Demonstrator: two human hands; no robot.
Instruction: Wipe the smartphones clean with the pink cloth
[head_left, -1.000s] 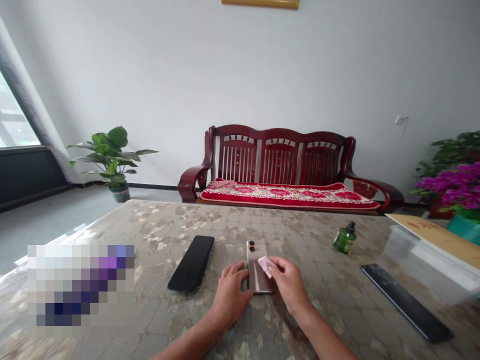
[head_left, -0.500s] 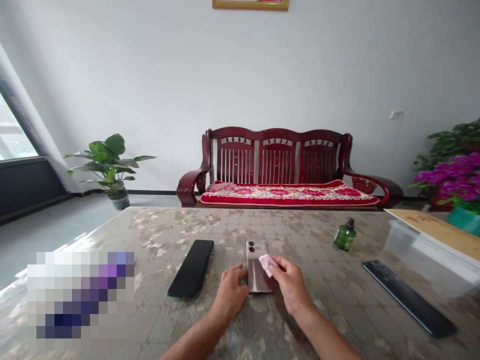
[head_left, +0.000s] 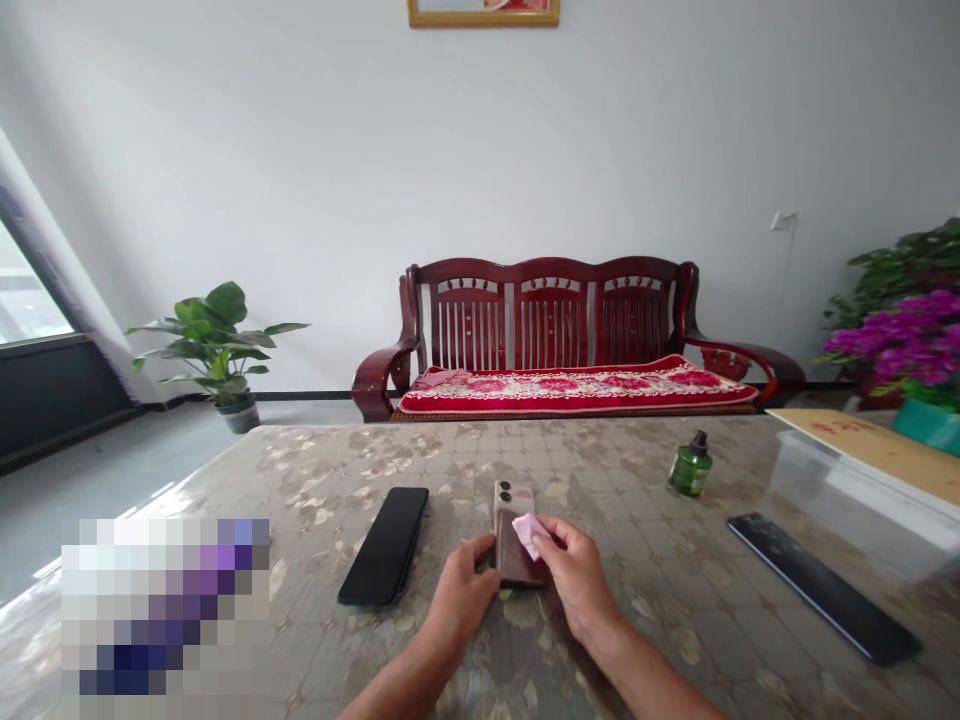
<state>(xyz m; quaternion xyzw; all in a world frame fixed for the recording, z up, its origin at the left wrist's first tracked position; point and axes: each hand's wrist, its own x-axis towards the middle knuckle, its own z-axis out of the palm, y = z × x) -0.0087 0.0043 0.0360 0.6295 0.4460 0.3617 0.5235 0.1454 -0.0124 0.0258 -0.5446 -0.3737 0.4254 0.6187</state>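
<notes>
A pale pinkish-gold smartphone point(head_left: 516, 548) lies back side up on the table, its two round camera lenses at the far end. At its lower left edge, my left hand point(head_left: 463, 580) grips the phone, with index finger and thumb against the side and near corner. My right hand point(head_left: 574, 570) pinches a small folded pink cloth point(head_left: 528, 534) over the right half of the phone's back. Left of my hands is a black smartphone point(head_left: 385, 546), screen side up. The right fingers partly cover the phone's right edge.
A green pump bottle point(head_left: 690, 466) stands at the right, behind a long dark glossy slab point(head_left: 821, 588). Beyond that sit a clear plastic box point(head_left: 832, 500) and a tan board point(head_left: 870, 450). A pixelated patch hides the table's left front. A red wooden bench point(head_left: 551, 315) stands behind.
My right hand has slid the pink cloth slightly left across the phone's back. The left hand stays at the phone's edge. The view has tilted up a little.
</notes>
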